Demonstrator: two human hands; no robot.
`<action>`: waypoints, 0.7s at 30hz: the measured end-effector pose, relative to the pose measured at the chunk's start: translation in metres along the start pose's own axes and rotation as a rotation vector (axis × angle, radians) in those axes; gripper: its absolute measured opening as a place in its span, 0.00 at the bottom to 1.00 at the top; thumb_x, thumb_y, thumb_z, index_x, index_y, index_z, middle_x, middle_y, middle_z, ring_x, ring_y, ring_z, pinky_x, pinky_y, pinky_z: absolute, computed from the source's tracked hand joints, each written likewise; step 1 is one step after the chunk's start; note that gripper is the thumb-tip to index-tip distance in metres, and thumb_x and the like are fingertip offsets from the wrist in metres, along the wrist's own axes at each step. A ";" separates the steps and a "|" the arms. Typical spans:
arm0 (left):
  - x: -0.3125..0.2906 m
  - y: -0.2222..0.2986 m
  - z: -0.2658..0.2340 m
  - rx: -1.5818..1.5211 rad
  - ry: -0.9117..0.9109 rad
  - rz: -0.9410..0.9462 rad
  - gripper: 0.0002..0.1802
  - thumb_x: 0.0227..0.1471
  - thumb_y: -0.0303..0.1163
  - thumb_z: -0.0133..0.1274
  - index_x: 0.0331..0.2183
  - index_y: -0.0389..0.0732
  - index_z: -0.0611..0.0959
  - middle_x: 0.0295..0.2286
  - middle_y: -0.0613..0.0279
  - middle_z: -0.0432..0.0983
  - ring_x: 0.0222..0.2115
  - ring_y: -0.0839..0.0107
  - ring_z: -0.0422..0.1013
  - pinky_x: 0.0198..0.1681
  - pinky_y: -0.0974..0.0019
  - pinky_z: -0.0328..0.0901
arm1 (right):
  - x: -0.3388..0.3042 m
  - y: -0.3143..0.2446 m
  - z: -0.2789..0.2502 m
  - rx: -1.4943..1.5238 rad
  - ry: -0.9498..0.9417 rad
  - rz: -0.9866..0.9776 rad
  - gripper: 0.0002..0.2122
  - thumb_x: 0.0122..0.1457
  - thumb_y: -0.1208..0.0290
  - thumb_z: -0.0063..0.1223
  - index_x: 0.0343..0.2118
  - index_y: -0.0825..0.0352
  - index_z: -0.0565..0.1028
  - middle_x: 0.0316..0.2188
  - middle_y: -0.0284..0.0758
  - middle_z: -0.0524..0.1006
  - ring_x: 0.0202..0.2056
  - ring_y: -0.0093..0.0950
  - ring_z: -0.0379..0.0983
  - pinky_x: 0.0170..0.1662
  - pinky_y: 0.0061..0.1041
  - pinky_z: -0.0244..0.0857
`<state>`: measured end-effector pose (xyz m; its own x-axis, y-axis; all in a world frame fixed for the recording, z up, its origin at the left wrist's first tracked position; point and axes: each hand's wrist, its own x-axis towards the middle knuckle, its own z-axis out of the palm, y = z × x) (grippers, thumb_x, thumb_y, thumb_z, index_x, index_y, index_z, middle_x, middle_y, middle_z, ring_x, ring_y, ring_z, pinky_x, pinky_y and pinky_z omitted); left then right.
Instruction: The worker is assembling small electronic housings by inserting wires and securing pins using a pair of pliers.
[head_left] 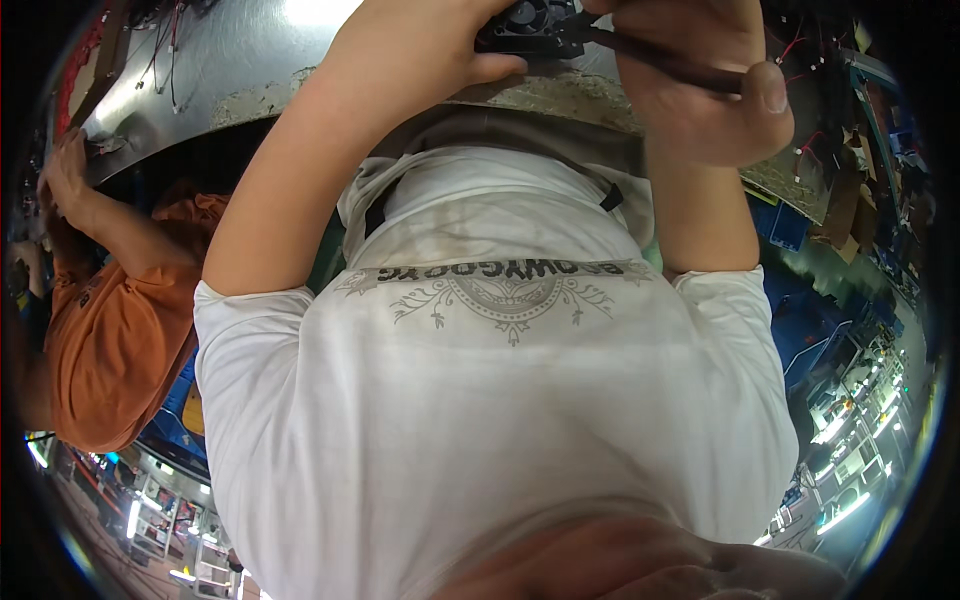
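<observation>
A small black cooling fan (pixel 530 22) with a square frame is at the top edge of the view, partly cut off, over the metal bench. My left hand (pixel 440 50) grips it from the left, thumb along its near side; the other fingers are mostly out of view. In my right hand (pixel 700 115) is a slim dark tool (pixel 672 62), lying across the fingers with the thumb at its right end. Its left end reaches the fan's right side. Whether the tool is tweezers or something else, I cannot tell.
The metal bench (pixel 250 50) has a worn near edge. Thin wires with connectors (pixel 172 60) lie at the far left, others (pixel 795 45) at the right. A co-worker in an orange shirt (pixel 125 350) works on the left. Blue bins (pixel 800 325) and cardboard (pixel 850 205) stand at the right.
</observation>
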<state>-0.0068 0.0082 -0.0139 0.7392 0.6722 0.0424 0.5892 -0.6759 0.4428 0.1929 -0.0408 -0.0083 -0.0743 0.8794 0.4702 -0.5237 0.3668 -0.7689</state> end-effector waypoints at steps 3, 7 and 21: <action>-0.003 0.000 0.000 -0.021 0.007 -0.001 0.32 0.46 0.40 0.68 0.52 0.41 0.78 0.36 0.48 0.76 0.38 0.47 0.74 0.43 0.51 0.69 | 0.002 0.006 -0.011 -0.035 -0.074 -0.061 0.39 0.56 0.35 0.52 0.49 0.76 0.71 0.35 0.44 0.74 0.39 0.33 0.72 0.45 0.29 0.67; 0.005 -0.007 -0.008 -0.129 -0.064 0.127 0.27 0.47 0.41 0.66 0.48 0.41 0.81 0.35 0.47 0.78 0.38 0.46 0.75 0.41 0.50 0.70 | 0.038 0.011 -0.032 0.077 -0.704 -0.015 0.37 0.59 0.38 0.53 0.39 0.82 0.77 0.31 0.47 0.78 0.30 0.34 0.73 0.35 0.29 0.67; -0.002 0.002 0.005 -0.014 -0.017 0.051 0.35 0.45 0.44 0.68 0.53 0.41 0.79 0.35 0.48 0.77 0.38 0.48 0.74 0.43 0.52 0.69 | 0.007 -0.022 -0.006 0.152 0.204 0.021 0.36 0.57 0.39 0.47 0.54 0.73 0.72 0.37 0.42 0.76 0.37 0.35 0.71 0.44 0.34 0.65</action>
<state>-0.0056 0.0040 -0.0175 0.7740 0.6313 0.0502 0.5456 -0.7049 0.4533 0.2086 -0.0409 0.0092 0.0784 0.9351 0.3457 -0.6463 0.3117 -0.6965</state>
